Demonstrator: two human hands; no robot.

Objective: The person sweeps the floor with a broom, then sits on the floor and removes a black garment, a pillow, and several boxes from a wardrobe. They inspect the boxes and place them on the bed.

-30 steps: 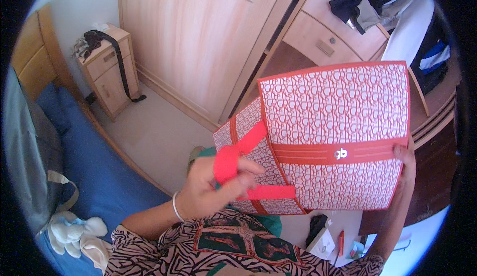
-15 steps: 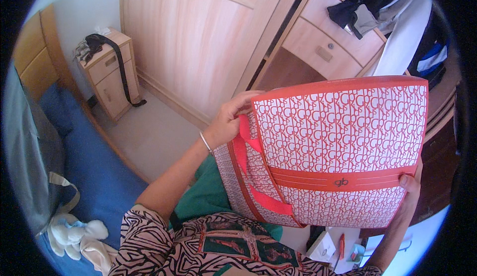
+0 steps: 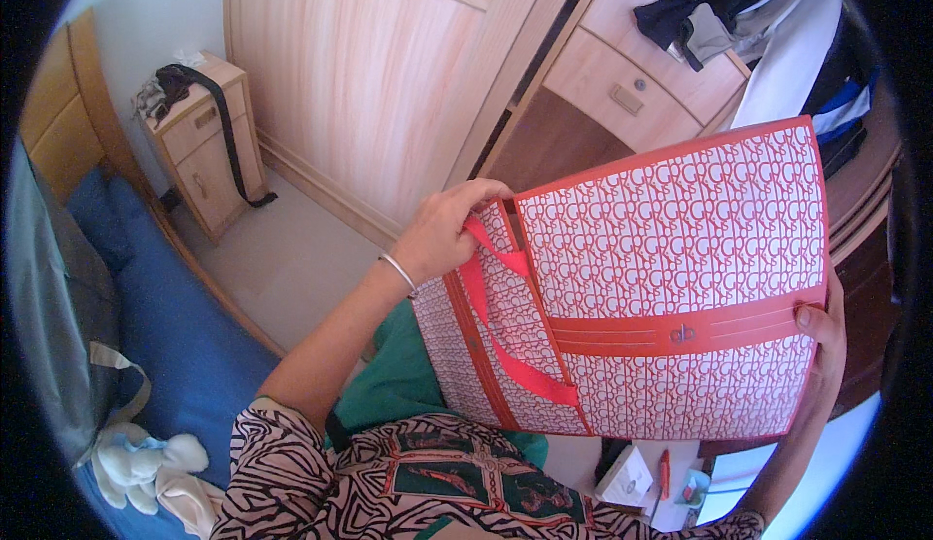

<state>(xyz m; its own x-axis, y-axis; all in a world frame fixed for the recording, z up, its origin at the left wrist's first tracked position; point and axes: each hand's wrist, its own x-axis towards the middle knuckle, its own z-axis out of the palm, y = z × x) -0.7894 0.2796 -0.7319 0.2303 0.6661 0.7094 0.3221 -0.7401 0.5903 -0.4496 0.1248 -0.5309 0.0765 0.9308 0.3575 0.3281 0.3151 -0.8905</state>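
A large red and white patterned gift box (image 3: 680, 239) is held up in front of me, tilted, with a red band across its face. A red ribbon handle (image 3: 520, 370) hangs along its left side. My left hand (image 3: 452, 229) is closed on the box's upper left edge, beside the upper part of the ribbon. On the opposite side my right hand (image 3: 824, 331) grips the right edge, its thumb on the red band and its other fingers hidden behind the box. What the box contains cannot be seen.
An open wardrobe with a drawer (image 3: 622, 88) and heaped clothes (image 3: 680, 20) stands at the far right. On the left are a bed with a blue sheet (image 3: 185, 287), a white plush toy (image 3: 141, 462) and a small nightstand (image 3: 204, 137) with a black strap (image 3: 228, 122) hanging down.
The box has turned slightly, its right side swinging, so more of its left side with the ribbon shows. Both hands keep their hold. The room has shifted a little left in view.
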